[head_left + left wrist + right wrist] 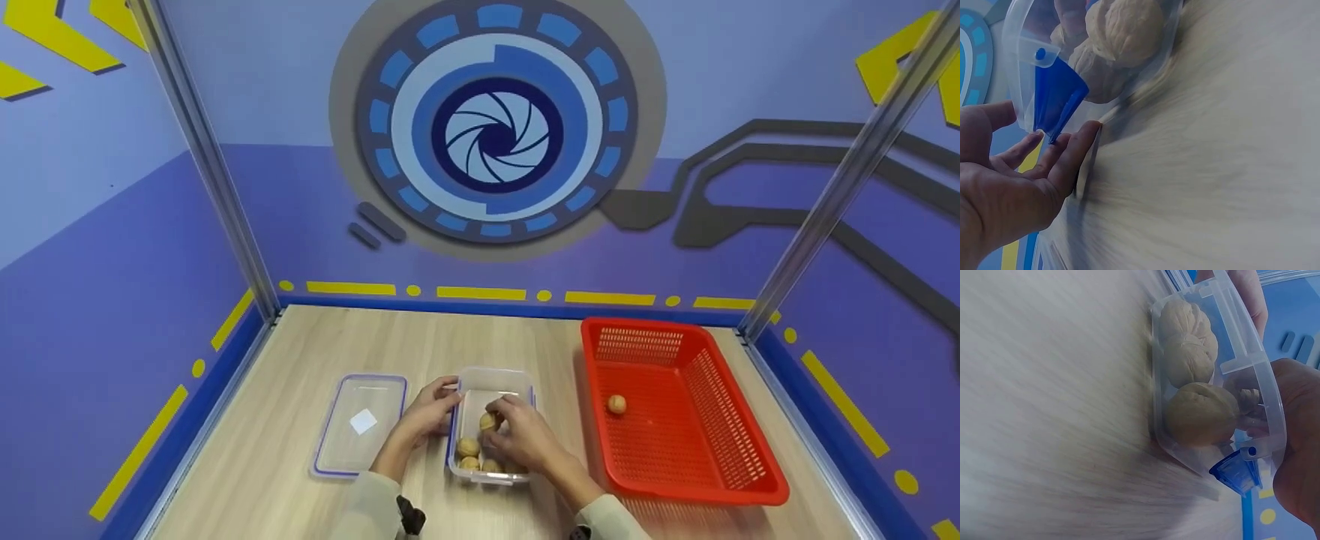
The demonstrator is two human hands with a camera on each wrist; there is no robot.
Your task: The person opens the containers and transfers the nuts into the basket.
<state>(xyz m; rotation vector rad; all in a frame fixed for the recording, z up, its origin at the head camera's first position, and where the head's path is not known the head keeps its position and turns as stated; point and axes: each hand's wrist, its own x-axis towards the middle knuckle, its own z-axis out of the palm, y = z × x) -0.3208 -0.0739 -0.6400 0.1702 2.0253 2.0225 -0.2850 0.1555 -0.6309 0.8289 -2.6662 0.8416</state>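
A clear plastic box [495, 379] with blue clips stands on the table with its top off. Several walnuts [469, 448] lie at its near end; they also show through the wall in the right wrist view as round walnuts [1199, 413]. My left hand [429, 411] is at the box's left side. In the left wrist view its fingertips touch the wall near a hanging blue clip [1058, 95]. My right hand [525, 435] reaches into the box from the right and pinches a walnut [489, 421] between thumb and fingers, above the others.
A clear lid [364, 397] with a blue edge and a white label lies left of the box. To the right stands a red plastic basket [697, 487] with one walnut [616, 405] in it. Printed panels [300, 217] and metal posts [217, 180] enclose the wooden table [322, 337].
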